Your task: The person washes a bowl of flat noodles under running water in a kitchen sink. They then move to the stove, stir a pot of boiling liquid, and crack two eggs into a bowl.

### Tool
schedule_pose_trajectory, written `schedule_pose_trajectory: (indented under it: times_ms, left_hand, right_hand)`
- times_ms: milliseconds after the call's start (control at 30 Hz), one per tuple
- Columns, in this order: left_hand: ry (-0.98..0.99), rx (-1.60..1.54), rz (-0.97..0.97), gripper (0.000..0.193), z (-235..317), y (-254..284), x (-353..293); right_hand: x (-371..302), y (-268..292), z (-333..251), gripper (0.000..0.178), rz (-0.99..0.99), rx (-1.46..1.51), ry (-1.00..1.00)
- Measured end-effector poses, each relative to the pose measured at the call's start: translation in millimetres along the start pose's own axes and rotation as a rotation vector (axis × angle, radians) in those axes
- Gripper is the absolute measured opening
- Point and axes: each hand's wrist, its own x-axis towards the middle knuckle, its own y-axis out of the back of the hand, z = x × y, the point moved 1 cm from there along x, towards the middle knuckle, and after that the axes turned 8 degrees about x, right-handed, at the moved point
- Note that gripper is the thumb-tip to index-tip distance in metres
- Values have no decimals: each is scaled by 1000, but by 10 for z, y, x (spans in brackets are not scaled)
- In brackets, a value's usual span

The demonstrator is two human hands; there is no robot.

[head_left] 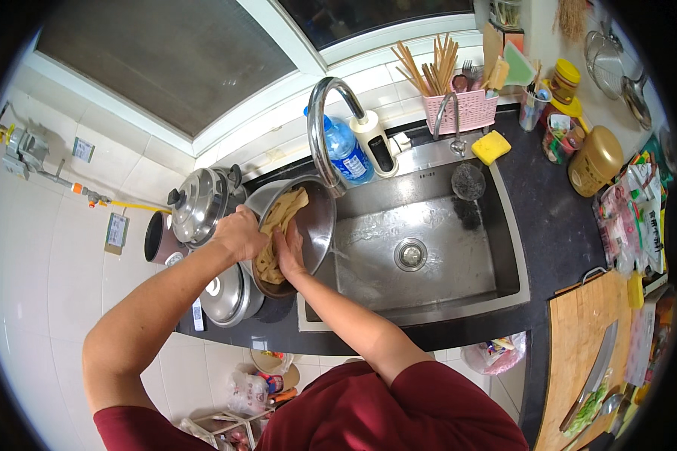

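A metal bowl (320, 219) is tilted steeply over the left edge of the sink (368, 278), its hollow facing right. Pale yellow, flat strips of food (287, 207), looking like tofu skin, lie bunched along its left wall. My left hand (241, 234) is closed at the bowl's left rim, with the fingertips hidden. Inside the bowl, my right hand (289, 249) rests against the strips with its fingers stretched out. The curved faucet (320, 128) stands just behind the bowl. Water wets the sink floor near the drain (411, 255).
Lidded pots (226, 295) crowd the counter on the left. Behind the sink are a blue bottle (347, 150), a pink utensil basket (462, 113) and a yellow sponge (491, 148). A round scrubber (469, 182) sits in the sink. A knife (596, 368) lies on the cutting board (572, 323).
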Motion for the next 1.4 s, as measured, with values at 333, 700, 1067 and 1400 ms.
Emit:
schedule_pose_trajectory:
  times_ms: [333, 700, 1067, 1400]
  left_hand:
    - [88, -1223, -268, 39, -312, -1216, 468]
    - [217, -1909, -497, 54, 529, -2623, 709]
    - [204, -1926, -574, 47, 682, -2661, 685]
    - [149, -1940, -725, 45, 826, -2820, 769]
  right_hand:
    - [140, 806, 99, 72, -136, -796, -104]
    - [772, 2037, -1158, 45, -22, -1219, 582]
    - [1660, 2274, -1217, 35, -110, -1692, 356]
    - [1403, 2535, -955, 59, -146, -1717, 174]
